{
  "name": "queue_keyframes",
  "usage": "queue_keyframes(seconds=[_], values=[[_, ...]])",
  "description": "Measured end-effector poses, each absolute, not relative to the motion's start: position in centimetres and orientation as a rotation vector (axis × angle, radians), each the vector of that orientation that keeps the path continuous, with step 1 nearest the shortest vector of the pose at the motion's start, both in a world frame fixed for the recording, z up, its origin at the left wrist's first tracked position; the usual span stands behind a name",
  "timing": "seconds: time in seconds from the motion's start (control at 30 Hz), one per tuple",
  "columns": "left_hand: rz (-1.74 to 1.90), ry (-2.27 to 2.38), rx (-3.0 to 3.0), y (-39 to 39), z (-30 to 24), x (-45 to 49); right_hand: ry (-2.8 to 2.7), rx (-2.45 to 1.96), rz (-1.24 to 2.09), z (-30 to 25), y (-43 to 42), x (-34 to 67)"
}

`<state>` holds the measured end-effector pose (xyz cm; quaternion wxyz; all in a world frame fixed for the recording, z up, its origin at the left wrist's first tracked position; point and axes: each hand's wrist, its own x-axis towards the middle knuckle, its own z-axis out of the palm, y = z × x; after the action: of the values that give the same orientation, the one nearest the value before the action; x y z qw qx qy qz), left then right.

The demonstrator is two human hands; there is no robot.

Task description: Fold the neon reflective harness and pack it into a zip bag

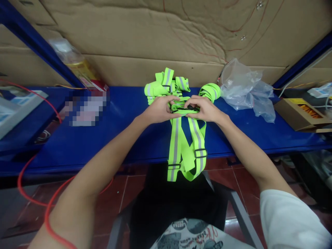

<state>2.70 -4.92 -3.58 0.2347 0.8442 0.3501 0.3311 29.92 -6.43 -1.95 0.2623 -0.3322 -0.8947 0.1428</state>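
Observation:
Both of my hands are closed on a neon-yellow reflective strap harness (177, 138) with grey stripes, above the blue table. My left hand (163, 110) pinches the left end of its folded band, and my right hand (203, 108) grips the right end. Something dark shows in the fold between my fingers; I cannot make out what it is. Loose straps with black slide buckles (200, 153) hang over the table's front edge. Just behind my hands lies a pile of similar bundled straps (158, 89), and a rolled strap (210, 91) sits behind my right hand.
The blue table (124, 138) backs onto a cardboard wall (145, 31). Clear plastic bags (243, 86) lie at the right, near an open cardboard box (302, 114). A bottle with yellow liquid (80, 67) leans at the left. A red hose (23, 181) loops by my left arm.

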Motion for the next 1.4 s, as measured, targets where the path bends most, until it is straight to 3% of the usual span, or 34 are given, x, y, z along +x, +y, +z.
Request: queue_keyframes(seconds=[0.2, 0.4, 0.57, 0.93, 1.1, 1.3, 1.4], values=[[0.979, 0.955, 2.494, -5.0, -3.7, 3.0, -2.475, -1.085, 0.376, -1.3, -6.2, 31.2], [0.885, 1.044, 2.589, -5.8, -3.5, 3.6, -2.204, -1.410, 1.047, -1.1, -6.1, 32.9], [0.890, 1.045, 2.614, -5.7, -3.7, 3.7, -1.962, -1.368, 1.480, -0.8, -5.8, 33.8], [0.744, 0.984, 2.660, -6.2, -2.8, 3.2, -1.746, -1.345, 1.832, 0.7, -6.6, 34.0], [0.688, 0.933, 2.565, -5.3, -2.4, 2.5, -1.883, -1.305, 1.695, -0.5, -6.3, 33.2], [0.582, 0.826, 2.606, -5.0, -1.9, 2.2, -2.259, -1.184, 0.902, -2.1, -5.4, 32.1], [0.498, 0.783, 2.649, -5.2, -1.5, 2.0, -2.334, -1.066, 0.753, -2.0, -5.6, 31.8]])
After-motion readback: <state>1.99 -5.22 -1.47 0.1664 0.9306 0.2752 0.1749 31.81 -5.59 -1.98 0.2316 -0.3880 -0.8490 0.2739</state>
